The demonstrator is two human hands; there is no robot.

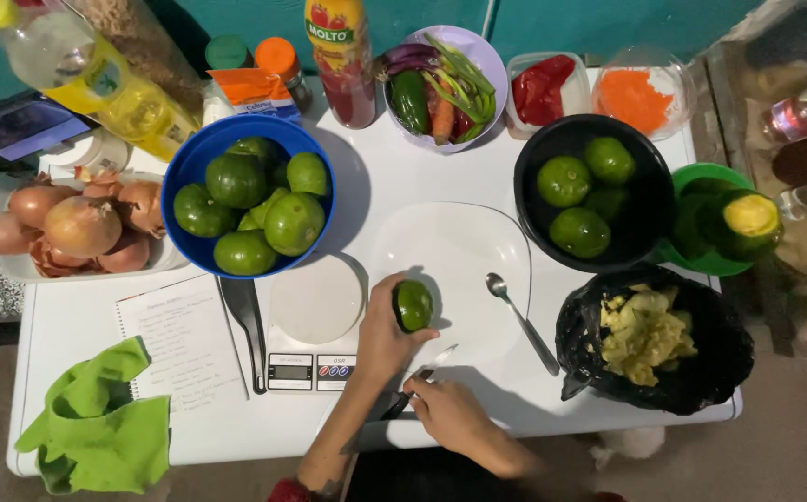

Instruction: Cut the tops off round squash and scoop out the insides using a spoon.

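Gripping a small knife (422,376), your right hand (454,414) sits closest to you at the near edge of the white surface (87,325), its fingers clenched around the dark handle while the blade points up and away toward the fruit. Just beyond it, your left hand (385,339) holds a green lime (413,305): the fingers wrap its left and lower side, so the lime shows at the fingertips, pressed down over the near edge of a white plate (459,251). The blade tip lies just beside the lime, below and to its right, though you cannot tell whether they touch.

On the plate's right rim rests a spoon (521,321). To the left of your hands stands a kitchen scale (315,321), then a notebook (185,349) and a crumpled green cloth (97,418). At the right, a black bag (663,339) holds pale yellowish scraps.

Farther off, a blue bowl (185,163) is heaped with limes, and a black bowl (645,186) holds a few more. Onions (78,223) lie in a tray at the far left, and a lilac bowl of mixed vegetables (492,60) stands at the back among bottles.
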